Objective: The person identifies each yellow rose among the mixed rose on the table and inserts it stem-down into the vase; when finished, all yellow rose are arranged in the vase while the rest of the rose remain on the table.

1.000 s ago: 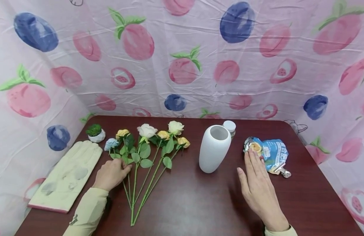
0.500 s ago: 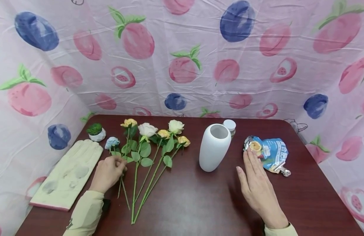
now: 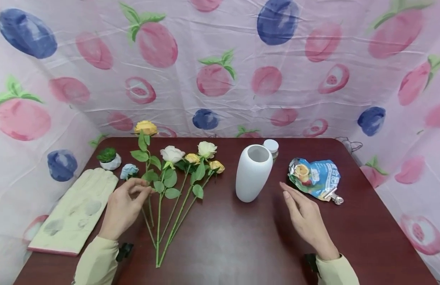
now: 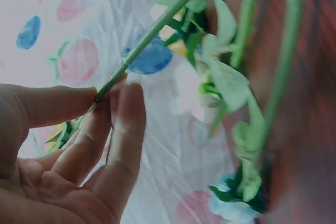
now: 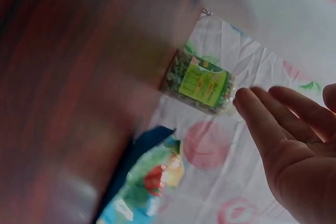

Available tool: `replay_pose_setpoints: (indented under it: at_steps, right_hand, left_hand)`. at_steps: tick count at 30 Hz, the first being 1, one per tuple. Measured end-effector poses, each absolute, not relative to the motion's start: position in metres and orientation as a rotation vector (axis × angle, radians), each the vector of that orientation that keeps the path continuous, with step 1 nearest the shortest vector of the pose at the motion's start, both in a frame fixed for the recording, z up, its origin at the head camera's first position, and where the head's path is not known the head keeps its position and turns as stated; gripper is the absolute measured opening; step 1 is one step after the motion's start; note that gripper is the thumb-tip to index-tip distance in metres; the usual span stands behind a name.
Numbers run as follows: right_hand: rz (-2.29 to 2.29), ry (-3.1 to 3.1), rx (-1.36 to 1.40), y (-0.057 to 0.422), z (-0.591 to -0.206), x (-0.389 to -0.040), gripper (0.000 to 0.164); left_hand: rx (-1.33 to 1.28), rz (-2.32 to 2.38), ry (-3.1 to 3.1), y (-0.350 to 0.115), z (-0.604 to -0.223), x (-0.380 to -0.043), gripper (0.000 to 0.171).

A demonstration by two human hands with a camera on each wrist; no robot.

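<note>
My left hand (image 3: 123, 208) pinches the green stem (image 4: 152, 34) of a yellow rose (image 3: 146, 127) between thumb and fingers. That rose stands up higher than the other flowers. Under and beside the hand lie a blue flower (image 3: 128, 171), two white roses (image 3: 172, 154) and smaller yellow roses (image 3: 217, 166), their stems converging toward the front of the table. A tall white vase (image 3: 249, 182) stands right of the flowers, its mouth facing up. My right hand (image 3: 307, 219), fingers extended and holding nothing, hovers between the vase and a blue pouch (image 3: 314, 178).
A metal clip (image 3: 334, 196) grips the pouch's corner. Behind the vase stands a white-lidded jar (image 3: 271, 145), whose green label (image 5: 205, 85) shows in the right wrist view. Pale work gloves (image 3: 75, 213) and a small potted succulent (image 3: 109, 159) lie along the table's left side.
My left hand has lifted the yellow rose by its stem, raising its bloom above the others. My right hand has moved off the pouch, leftward toward the vase. The view has shifted slightly.
</note>
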State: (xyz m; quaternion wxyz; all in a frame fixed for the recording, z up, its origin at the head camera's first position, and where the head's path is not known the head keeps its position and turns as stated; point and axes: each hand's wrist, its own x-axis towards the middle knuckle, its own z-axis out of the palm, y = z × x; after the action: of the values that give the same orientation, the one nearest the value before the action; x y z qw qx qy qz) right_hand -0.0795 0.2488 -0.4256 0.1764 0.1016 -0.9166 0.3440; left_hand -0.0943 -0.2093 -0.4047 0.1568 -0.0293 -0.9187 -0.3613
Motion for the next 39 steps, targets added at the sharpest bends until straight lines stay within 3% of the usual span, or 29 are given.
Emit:
replay_pose_setpoints:
  at_steps: [9, 11, 15, 18, 27, 39]
  right_hand:
    - [1.251, -2.545, 0.217, 0.245, -0.425, -0.089, 0.019]
    - [1.312, -2.556, 0.231, 0.242, -0.425, -0.093, 0.031]
    - [1.459, -2.593, 0.276, 0.231, -0.422, -0.108, 0.069]
    - [1.568, -2.595, 0.294, 0.221, -0.421, -0.119, 0.080]
    - [1.819, -2.472, 0.386, 0.206, -0.428, -0.135, 0.075]
    - [1.852, -2.454, 0.334, 0.212, -0.425, -0.133, 0.074]
  left_hand:
    - [-0.220, -1.399, -2.369, -0.184, -0.369, -0.091, 0.017]
    - [-0.274, -1.516, -2.285, -0.175, -0.358, -0.095, 0.017]
    - [-0.370, -1.713, -2.141, -0.153, -0.334, -0.106, 0.020]
    - [-0.439, -1.826, -2.043, -0.134, -0.323, -0.117, 0.020]
    - [-0.549, -2.029, -1.844, -0.079, -0.312, -0.148, 0.017]
    - [-0.564, -2.234, -1.558, -0.042, -0.300, -0.167, 0.009]
